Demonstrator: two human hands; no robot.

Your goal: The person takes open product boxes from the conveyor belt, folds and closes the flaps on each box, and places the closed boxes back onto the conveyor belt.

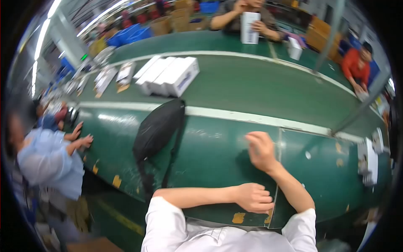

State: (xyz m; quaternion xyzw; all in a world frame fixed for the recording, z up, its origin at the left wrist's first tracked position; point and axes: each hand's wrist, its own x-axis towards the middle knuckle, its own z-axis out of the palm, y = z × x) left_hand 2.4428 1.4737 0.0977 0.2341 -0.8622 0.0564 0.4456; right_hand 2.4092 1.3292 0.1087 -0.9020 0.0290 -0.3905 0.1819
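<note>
My left hand (255,198) rests low over the near edge of the green table (214,168), its fingers curled into a loose fist. Nothing shows in it. Farther out, my right hand (261,150) hovers above the table with a shadow beside it. Its fingers are loosely bent and apart, slightly blurred, and no object is visible in them. A black sling bag (158,128) lies to the left of both hands, its strap hanging toward the near edge. Neither hand touches the bag.
White boxes (168,75) stand on the green conveyor (235,82) beyond a white rail (235,115). At left a person in light blue (52,155) leans on the table. Across, a person holds a white box (250,28). White items (368,161) stand far right.
</note>
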